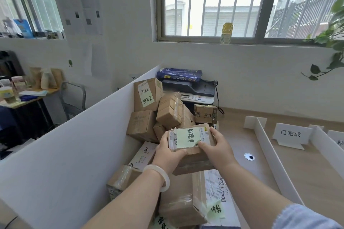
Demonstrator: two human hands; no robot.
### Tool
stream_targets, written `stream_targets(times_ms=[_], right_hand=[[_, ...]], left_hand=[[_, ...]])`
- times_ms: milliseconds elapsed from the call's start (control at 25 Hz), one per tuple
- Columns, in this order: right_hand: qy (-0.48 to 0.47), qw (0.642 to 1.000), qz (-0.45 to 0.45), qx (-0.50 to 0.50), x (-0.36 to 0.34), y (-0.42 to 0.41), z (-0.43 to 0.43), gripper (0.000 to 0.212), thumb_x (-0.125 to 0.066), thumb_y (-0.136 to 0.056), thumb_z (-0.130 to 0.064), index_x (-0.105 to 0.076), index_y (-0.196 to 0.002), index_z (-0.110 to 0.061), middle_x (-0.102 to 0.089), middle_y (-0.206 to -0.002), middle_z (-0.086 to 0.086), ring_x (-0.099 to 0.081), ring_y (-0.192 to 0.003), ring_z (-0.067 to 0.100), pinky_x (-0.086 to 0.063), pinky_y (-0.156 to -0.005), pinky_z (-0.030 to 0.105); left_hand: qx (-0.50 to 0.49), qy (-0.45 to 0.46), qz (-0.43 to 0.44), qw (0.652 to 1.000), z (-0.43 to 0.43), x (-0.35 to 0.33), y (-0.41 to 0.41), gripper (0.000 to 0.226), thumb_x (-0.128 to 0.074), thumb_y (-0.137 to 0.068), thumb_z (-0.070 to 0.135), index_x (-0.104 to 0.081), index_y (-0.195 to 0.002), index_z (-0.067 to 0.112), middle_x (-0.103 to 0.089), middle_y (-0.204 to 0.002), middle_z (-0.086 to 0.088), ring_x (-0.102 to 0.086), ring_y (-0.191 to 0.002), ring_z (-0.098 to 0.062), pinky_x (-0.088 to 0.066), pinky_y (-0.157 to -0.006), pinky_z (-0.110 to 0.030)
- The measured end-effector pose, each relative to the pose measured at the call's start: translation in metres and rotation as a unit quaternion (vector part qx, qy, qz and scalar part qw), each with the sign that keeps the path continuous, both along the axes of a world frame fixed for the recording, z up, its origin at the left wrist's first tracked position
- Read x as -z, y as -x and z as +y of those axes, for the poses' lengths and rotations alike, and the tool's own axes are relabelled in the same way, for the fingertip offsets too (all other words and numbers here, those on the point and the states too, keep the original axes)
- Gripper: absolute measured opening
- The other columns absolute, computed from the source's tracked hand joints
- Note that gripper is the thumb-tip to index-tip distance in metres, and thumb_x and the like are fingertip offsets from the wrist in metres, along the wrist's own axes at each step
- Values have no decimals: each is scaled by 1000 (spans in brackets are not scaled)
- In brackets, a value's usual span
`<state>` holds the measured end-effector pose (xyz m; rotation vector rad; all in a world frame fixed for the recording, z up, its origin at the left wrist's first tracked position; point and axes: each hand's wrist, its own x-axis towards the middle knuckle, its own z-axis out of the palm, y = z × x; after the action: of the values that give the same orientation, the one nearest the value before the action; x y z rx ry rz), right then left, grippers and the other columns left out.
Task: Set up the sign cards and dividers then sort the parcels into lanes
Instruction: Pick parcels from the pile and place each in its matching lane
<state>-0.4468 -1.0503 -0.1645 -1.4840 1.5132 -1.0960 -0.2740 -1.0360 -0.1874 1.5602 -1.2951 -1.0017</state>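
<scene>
The left wrist carries a smooth, rounded, milky-white translucent bangle (164, 174), sitting just behind the left hand (167, 151). The left forearm is bare. A light blue fabric sleeve (305, 217) covers the right arm's upper section; the forearm is bare down to the right hand (216, 148).

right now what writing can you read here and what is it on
"已完成": white sign card
"1786": green slip on the top box
"处理中", probably: green note on the held parcel
Other notes and labels: too small or blurred
</scene>
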Motion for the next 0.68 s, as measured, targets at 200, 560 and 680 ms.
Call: stream_targets(times_ms=[200, 560, 680], right_hand=[[-2, 998, 8, -56, -10, 15, -11, 67, -73, -84, -15, -46, -143, -31, -57, -122, -8, -58, -103, 7, -48, -71, 16], [0, 993, 28, -116, -14, 24, -17, 63, -73, -83, -13, -50, -136, -38, -53, -132, -7, -56, -112, 10, -53, -87, 26], [44, 995, 40, -75, -7, 24, -19, 79, -78, -80, -28, -36, -145, -39, -39, -142, -2, -45, -129, 15, -48, -99, 35]], left_hand=[[-11, -26, -52, 998, -2, -13, -9, 102, -75, -83, 41, -7, -157, 31, -28, -155, -8, -37, -138, -26, -37, -112, -46], [91, -84, 82, 989, 3, -20, -16, 45, -69, -91, 15, -55, -133, 25, -74, -105, -2, -73, -82, -14, -60, -69, -33], [52, -67, 126, 988, 0, -17, -14, 44, -72, -89, 16, -58, -131, 24, -74, -107, -3, -74, -91, -21, -60, -81, -46]])
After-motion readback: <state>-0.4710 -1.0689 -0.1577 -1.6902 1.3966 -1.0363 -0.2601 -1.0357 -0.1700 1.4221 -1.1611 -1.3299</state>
